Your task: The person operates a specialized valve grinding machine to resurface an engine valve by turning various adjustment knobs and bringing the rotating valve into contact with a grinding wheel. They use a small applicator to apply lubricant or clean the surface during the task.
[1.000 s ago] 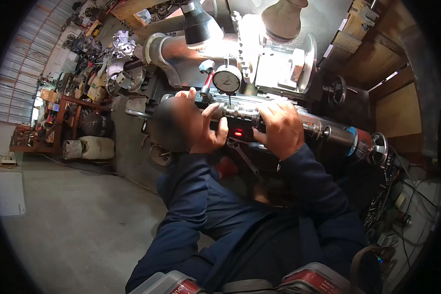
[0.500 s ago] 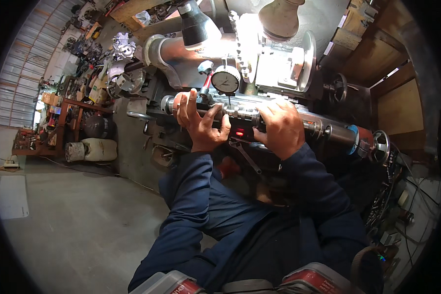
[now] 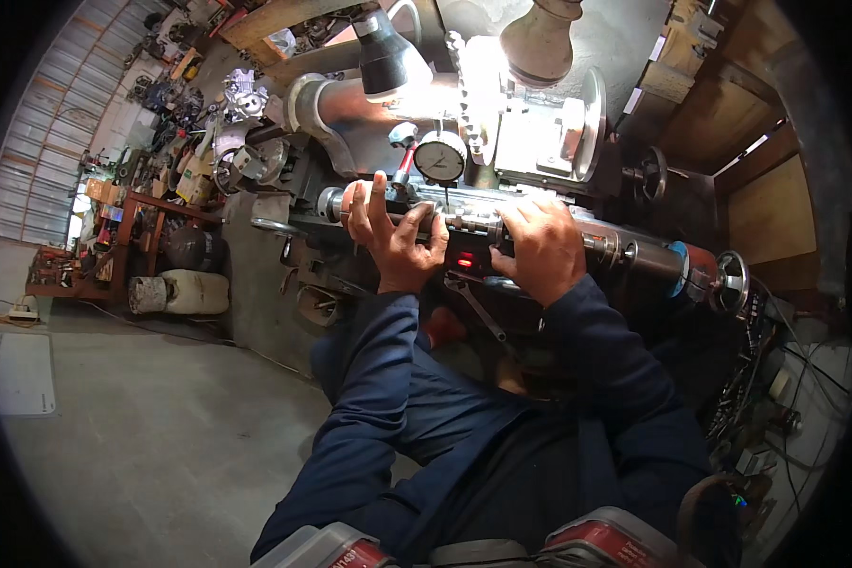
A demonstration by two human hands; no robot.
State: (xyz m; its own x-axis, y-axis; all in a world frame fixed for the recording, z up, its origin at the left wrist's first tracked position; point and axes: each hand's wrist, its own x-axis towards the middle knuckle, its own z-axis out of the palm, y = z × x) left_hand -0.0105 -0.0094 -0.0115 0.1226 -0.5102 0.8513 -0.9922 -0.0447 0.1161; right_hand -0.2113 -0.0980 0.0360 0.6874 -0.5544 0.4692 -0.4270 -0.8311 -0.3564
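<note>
While the dial gauge (image 3: 440, 156) sat with its stem down by the metal shaft (image 3: 470, 224) across the lathe, head cam showed the right hand (image 3: 547, 248) curled around the shaft's right end; left hand (image 3: 398, 244) was half-open at its left end, fingers fanned, couldn't tell if gripping. Wrench (image 3: 483, 310) lay below.

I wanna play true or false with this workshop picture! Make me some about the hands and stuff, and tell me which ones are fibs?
1. The round dial gauge has a pale face. True.
2. The left hand holds the wrench. False: the wrench lies apart from the left hand.
3. The right hand touches the metal shaft. True.
4. The sleeves are bright yellow. False: the sleeves are dark blue.
</note>
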